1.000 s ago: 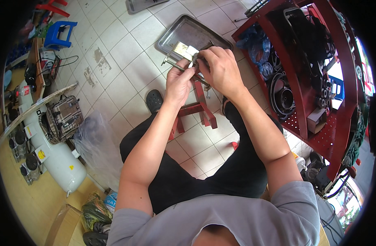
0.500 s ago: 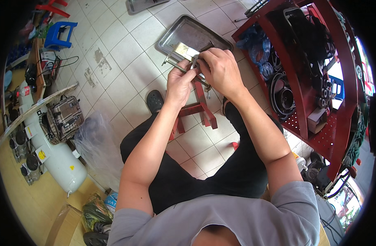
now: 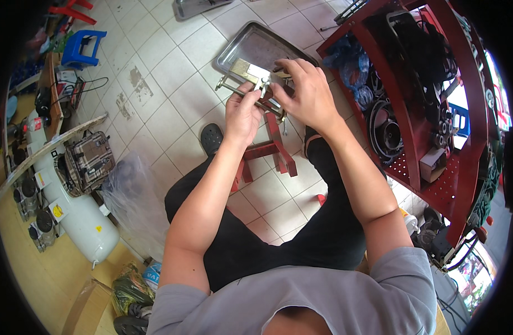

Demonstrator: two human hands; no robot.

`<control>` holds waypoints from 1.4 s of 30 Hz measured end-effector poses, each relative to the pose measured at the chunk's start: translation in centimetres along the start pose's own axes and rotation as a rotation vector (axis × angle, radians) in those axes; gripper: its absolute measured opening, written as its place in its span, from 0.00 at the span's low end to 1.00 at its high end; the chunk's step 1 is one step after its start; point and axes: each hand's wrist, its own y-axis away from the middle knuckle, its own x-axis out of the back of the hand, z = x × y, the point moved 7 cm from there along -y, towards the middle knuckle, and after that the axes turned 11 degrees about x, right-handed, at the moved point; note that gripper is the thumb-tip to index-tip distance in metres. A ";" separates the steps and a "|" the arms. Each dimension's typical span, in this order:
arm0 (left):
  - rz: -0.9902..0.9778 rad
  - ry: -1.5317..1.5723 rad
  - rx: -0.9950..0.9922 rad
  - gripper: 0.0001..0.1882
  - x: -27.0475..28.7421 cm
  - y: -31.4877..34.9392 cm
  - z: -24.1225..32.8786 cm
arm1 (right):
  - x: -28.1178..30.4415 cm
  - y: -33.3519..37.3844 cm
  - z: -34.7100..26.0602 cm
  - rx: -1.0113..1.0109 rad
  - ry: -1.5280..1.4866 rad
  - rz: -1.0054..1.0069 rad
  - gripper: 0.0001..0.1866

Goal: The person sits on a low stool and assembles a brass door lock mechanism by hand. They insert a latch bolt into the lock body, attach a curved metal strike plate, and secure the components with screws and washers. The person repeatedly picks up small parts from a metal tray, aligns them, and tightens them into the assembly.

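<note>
My left hand [image 3: 243,121] grips a metal clamp-like assembly, its thumb pressed on a bright metal piece near the middle. The assembly has a squarish brass-toned block [image 3: 241,68] at its far left and a long rod [image 3: 232,89] running alongside. My right hand [image 3: 313,99] hovers just right of it, thumb and fingers apart, with nothing visible between them. Below the assembly stands a red metal frame [image 3: 274,146] on the floor between my feet; whether the two touch is hidden. A small wrench-like metal piece [image 3: 285,129] shows beside the frame.
A grey metal tray [image 3: 262,40] lies on the tiled floor beyond my hands. To the right stands a red metal rack [image 3: 416,128] loaded with parts. At left are a white tank [image 3: 80,223], a plaid bag [image 3: 89,162] and clear plastic sheeting [image 3: 136,192]. A blue stool [image 3: 82,49] stands farther back.
My right hand has come off the middle of the metal assembly and shifted slightly right, its fingers spreading. The assembly has tilted a little, its left end moving left. My left hand keeps its hold.
</note>
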 end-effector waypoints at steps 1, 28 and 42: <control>0.001 0.037 0.006 0.13 0.0 0.0 0.1 | -0.2 0.2 0.5 -0.030 -0.059 -0.069 0.10; -0.016 -0.242 -0.040 0.15 -0.1 0.2 0.1 | -1.3 0.6 -0.7 0.124 0.145 -0.129 0.08; 0.019 -0.391 -0.151 0.10 -0.2 0.1 0.4 | -2.2 0.8 -1.3 0.080 0.293 -0.218 0.08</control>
